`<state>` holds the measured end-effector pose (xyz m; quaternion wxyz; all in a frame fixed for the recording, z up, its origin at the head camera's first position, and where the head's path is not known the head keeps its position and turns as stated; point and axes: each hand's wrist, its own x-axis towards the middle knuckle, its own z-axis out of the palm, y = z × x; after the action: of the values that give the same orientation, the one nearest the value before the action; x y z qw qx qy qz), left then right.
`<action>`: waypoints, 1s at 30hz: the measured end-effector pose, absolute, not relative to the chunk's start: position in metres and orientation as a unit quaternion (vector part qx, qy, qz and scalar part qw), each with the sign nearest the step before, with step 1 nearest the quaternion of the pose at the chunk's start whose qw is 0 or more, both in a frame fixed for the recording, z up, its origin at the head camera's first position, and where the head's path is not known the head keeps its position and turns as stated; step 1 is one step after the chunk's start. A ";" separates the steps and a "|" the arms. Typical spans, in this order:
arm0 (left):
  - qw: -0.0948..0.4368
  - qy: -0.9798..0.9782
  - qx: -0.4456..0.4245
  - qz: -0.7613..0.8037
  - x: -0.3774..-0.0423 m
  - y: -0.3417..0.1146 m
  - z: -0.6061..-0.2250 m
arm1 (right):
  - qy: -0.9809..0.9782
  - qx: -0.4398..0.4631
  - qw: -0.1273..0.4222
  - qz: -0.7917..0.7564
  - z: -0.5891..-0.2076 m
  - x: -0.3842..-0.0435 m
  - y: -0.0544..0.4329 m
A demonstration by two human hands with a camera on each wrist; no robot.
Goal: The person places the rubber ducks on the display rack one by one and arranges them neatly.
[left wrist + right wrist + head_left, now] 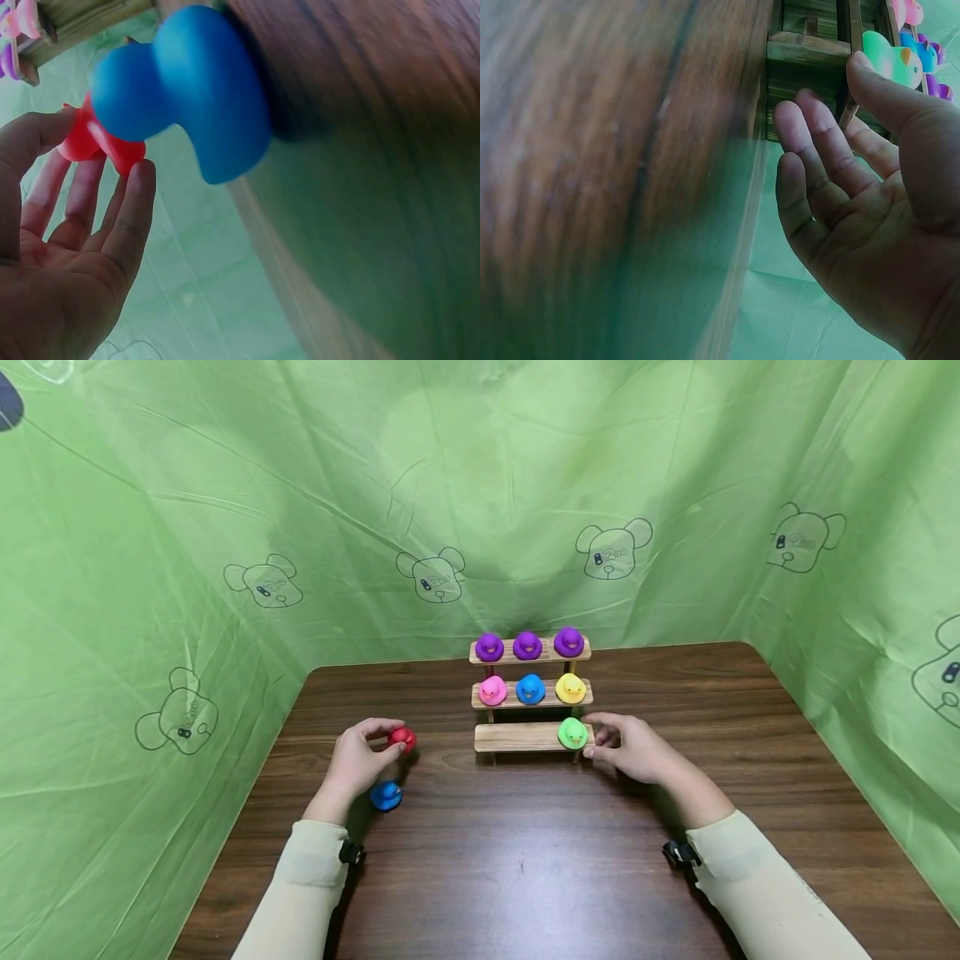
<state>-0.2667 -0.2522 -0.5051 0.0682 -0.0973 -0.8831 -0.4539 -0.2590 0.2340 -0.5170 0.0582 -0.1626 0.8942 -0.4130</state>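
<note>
On the left, my left hand (362, 758) pinches a red rubber duck (402, 740) between thumb and fingers. A blue rubber duck (386, 796) sits on the table just nearer than that hand and looms large in the left wrist view. My right hand (628, 747) is at the right end of a wooden three-tier rack's bottom shelf (517, 737), fingers loosely bent and thumb tip at the shelf's end. Beside its thumb, a green rubber duck (573, 733) sits on that shelf. The right palm (877, 232) shows nothing in it.
Three purple ducks (527, 646) line the rack's top shelf. On the middle shelf stand a pink duck (492, 691), a blue duck (530, 689) and a yellow duck (570, 688). Green sheeting (510, 485) encloses the brown wooden table (525, 868) at the back and sides.
</note>
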 end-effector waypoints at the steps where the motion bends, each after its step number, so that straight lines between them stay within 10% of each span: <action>1: 0.069 -0.881 -0.100 -0.458 -0.267 -0.251 -0.504 | 0.894 -0.163 0.058 -0.413 -0.517 -0.259 0.234; 30: 0.074 -0.836 -0.170 -0.516 -0.261 -0.204 -0.486 | 0.893 -0.170 0.046 -0.414 -0.517 -0.259 0.234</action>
<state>-0.2614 -0.2039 -0.4859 0.0743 -0.1697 -0.8364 -0.5158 -0.2587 0.2339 -0.5175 0.0465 -0.1701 0.8929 -0.4144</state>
